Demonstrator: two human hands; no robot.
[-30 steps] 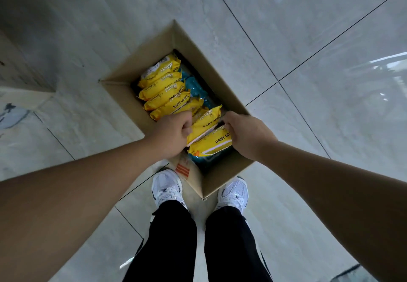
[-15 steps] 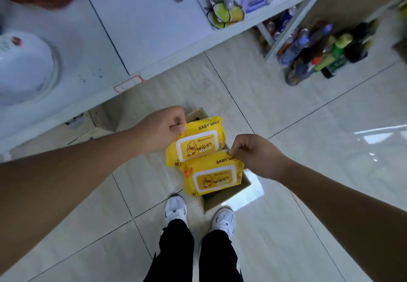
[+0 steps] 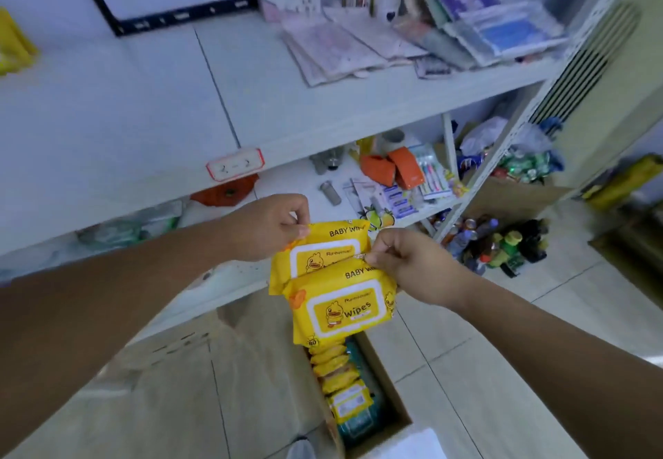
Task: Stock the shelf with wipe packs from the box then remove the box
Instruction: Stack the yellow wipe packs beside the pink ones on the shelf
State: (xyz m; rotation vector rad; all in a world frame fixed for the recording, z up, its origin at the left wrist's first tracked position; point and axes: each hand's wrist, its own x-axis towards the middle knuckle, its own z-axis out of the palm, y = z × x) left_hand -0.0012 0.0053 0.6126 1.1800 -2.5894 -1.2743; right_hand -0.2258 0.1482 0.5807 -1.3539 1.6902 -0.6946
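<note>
Upper wipe pack (image 3: 324, 248): yellow, duck picture on the label, "BABY WI…" along the top edge. It hangs in the air in front of the shelves, pinched at its top left corner. The lower pack covers its bottom half.
Lower wipe pack (image 3: 341, 306): same yellow kind, label reads "wipes" pretty clearly. It hangs just below and in front of the upper one, overlapping it, right above the open box.
Left hand (image 3: 267, 227): closed on the upper pack's top corner, thumb and fingers squeezing the plastic seam.
Right hand (image 3: 405, 264): closed too, gripping the top edge of the lower pack, knuckles toward the camera.
Box (image 3: 385, 379): brown cardboard, open, down on the floor under the hands. A row of more yellow packs (image 3: 339, 378) stands on edge inside, with something teal (image 3: 362, 419) next to them; it's too blurry to say what it is.
Shelf (image 3: 150, 99): white and wide, with a big bare stretch on the left right in front of the person. A red-edged price tag (image 3: 235, 165) is clipped to its front lip.
Right end of that shelf: flat packets (image 3: 344, 47) and pouches piled loosely, blurry.
Shelf below: orange packs (image 3: 393, 168), toothbrushes (image 3: 432, 173) and small bits, all beyond the hands.
Floor (image 3: 484, 369): pale tiles. A bunch of bottles (image 3: 498, 243) stands on it off to the right, well apart from the box.
Bottom edge: tip of a white shoe (image 3: 301, 449) just beside the box.
</note>
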